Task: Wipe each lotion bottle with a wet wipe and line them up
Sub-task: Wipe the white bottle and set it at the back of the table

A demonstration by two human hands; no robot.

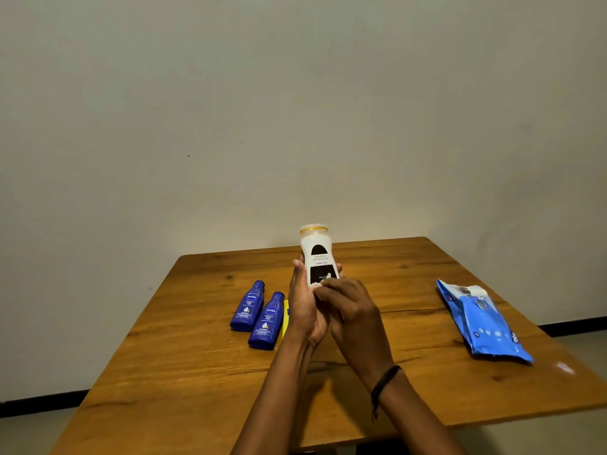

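My left hand (303,307) grips a white lotion bottle (318,254) with a black label, held above the table with its cap end pointing away from me. My right hand (348,310) presses against the bottle's near end, fingers curled; a small white bit shows at its fingertips, and whether that is a wipe I cannot tell. Two dark blue lotion bottles (248,307) (266,321) lie side by side on the table left of my hands. A yellow object (285,318) peeks out between the nearer blue bottle and my left hand, mostly hidden.
A blue wet-wipe pack (483,320) lies on the right side of the wooden table (197,372). The table's far edge meets a plain wall. A dark band circles my right wrist.
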